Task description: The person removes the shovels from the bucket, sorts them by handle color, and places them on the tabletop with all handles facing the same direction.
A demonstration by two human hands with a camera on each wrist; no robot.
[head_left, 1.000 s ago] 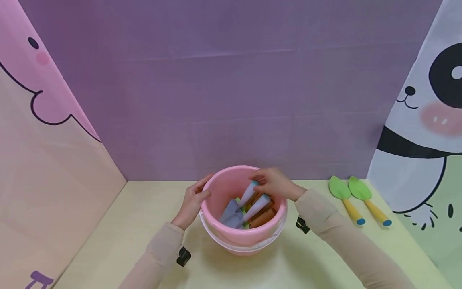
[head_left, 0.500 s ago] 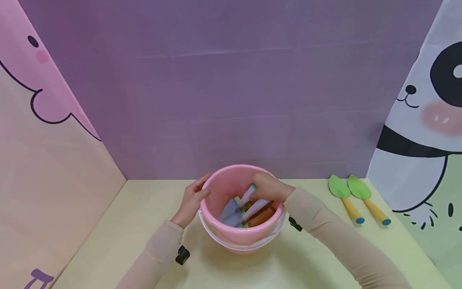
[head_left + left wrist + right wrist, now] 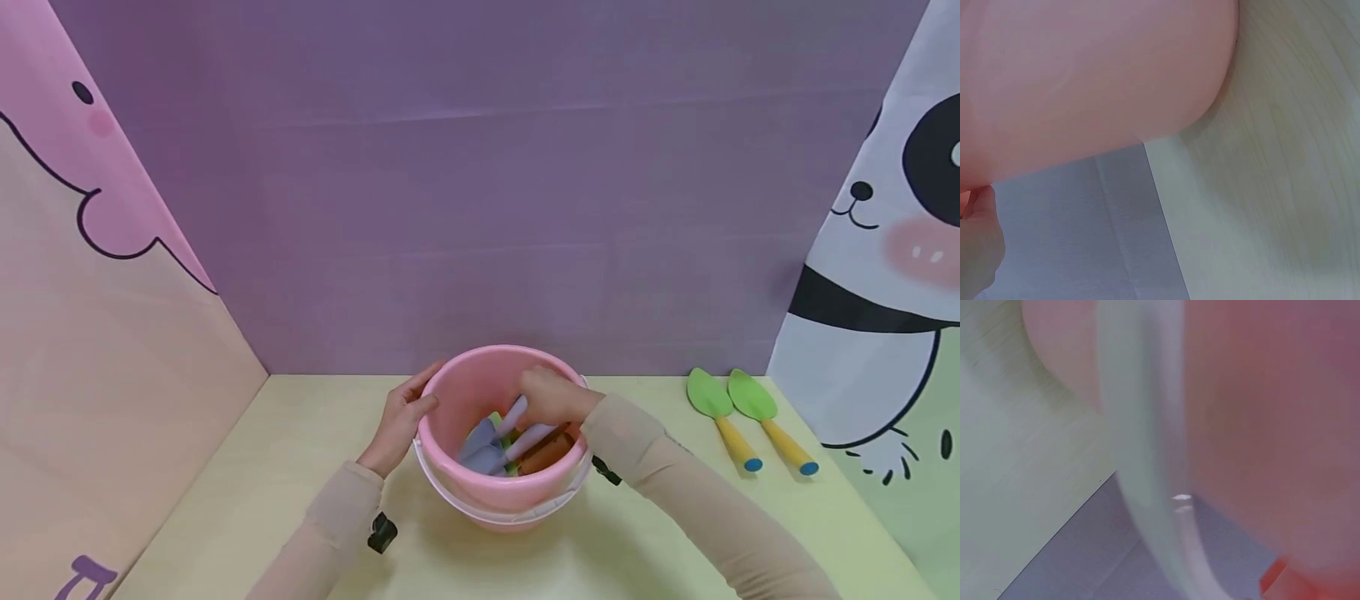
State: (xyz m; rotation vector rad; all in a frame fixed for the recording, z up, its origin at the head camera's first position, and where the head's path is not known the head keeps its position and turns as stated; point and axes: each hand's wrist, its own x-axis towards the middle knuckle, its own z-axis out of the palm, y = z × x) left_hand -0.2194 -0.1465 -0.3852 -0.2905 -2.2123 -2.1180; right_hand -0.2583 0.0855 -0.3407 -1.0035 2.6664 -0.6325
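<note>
A pink bucket [image 3: 495,496] with a white carrying handle [image 3: 1141,394] stands on the table. My left hand [image 3: 401,425] grips its left rim, thumb over the edge and fingers along the outside. The left wrist view shows the bucket's wall [image 3: 1085,81] and part of that hand [image 3: 982,250]. My right hand [image 3: 553,396] reaches over the right rim into the bucket, beside a toy shovel's pale purple handle [image 3: 513,417]. Its fingertips are hidden, so what they hold is unclear. Purple shovel heads [image 3: 483,458], brown handles [image 3: 547,454] and some green pieces lie inside.
Two green toy shovels with yellow handles [image 3: 738,446] lie side by side at the table's right. A purple back wall [image 3: 480,208] rises close behind the bucket. Printed panels stand at left and right.
My right hand has moved from above the upper purple handle down and deeper into the bucket. My left hand keeps its place on the rim. The bucket has barely moved.
</note>
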